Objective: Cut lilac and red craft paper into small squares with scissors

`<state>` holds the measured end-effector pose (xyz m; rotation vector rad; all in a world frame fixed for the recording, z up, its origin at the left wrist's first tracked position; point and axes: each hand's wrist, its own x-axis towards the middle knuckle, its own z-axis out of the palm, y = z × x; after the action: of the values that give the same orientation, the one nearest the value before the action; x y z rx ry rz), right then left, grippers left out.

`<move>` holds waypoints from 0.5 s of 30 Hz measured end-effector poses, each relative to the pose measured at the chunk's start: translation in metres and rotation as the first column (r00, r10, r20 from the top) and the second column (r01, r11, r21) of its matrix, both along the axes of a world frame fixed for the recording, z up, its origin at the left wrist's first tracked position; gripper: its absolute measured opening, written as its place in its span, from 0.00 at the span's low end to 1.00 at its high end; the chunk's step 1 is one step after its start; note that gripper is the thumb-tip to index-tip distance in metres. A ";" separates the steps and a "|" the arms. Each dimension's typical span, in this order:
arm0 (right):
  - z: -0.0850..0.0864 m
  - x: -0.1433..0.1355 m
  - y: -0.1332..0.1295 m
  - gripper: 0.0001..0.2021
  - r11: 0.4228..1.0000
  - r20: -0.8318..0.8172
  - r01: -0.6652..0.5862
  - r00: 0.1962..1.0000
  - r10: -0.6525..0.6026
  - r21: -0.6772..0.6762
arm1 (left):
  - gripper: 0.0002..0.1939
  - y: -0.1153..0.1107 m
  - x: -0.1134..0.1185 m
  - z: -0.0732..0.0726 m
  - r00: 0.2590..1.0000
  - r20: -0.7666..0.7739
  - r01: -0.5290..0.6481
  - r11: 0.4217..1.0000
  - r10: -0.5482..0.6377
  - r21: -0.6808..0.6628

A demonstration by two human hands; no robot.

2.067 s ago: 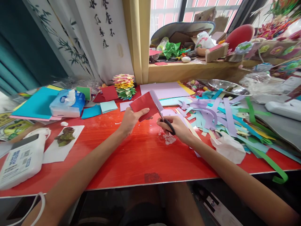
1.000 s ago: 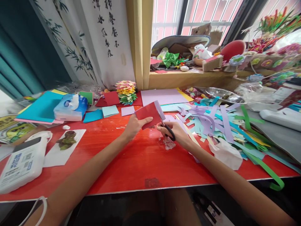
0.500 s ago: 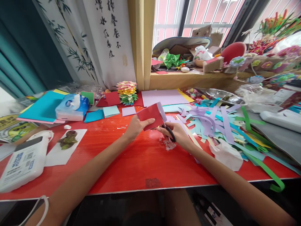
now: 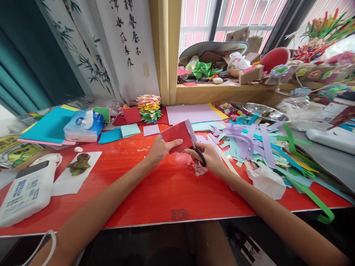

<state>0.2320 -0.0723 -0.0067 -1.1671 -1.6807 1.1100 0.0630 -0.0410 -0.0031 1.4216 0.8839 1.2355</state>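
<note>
My left hand (image 4: 162, 147) pinches a red paper square (image 4: 176, 136), thumb on top, above the middle of the red table (image 4: 133, 199). A lilac paper (image 4: 190, 130) shows behind the square along its right side. In my right hand (image 4: 208, 157) are scissors with dark handles (image 4: 200, 156), held at the right edge of the papers; their blades are mostly hidden. Beneath the hands lies a crumpled clear scrap (image 4: 197, 168). Behind them are a lilac square (image 4: 151, 130), a pale aqua stack (image 4: 130, 130) and a blue stack (image 4: 110, 136).
Cut paper strips (image 4: 244, 142) and a crumpled tissue (image 4: 267, 181) spread to the right, near a metal plate (image 4: 266, 112). On the left are a tissue pack (image 4: 83, 127), a white case (image 4: 27, 190) and blue sheets (image 4: 50, 125). A folded-paper tower (image 4: 149, 109) stands behind.
The view has shifted very slightly. Both hands, the papers and the scissors look almost the same as before.
</note>
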 end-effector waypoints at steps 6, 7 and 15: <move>-0.002 -0.001 0.002 0.22 1.000 0.026 0.025 0.999 -0.025 -0.017 | 0.11 -0.002 0.002 -0.002 0.998 0.011 0.059 0.998 -0.059 -0.023; -0.003 -0.001 0.003 0.22 0.999 0.027 0.030 0.999 -0.029 -0.019 | 0.11 -0.002 0.003 -0.002 0.998 0.015 0.061 0.998 -0.060 -0.022; -0.007 -0.002 0.003 0.27 1.000 -0.107 0.019 0.994 -0.017 0.019 | 0.09 -0.001 0.003 -0.003 0.999 0.018 0.051 0.998 -0.051 0.021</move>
<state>0.2299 -0.0695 -0.0133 -1.0886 -1.5934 1.1222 0.0656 -0.0418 -0.0056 1.4379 0.8198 1.2206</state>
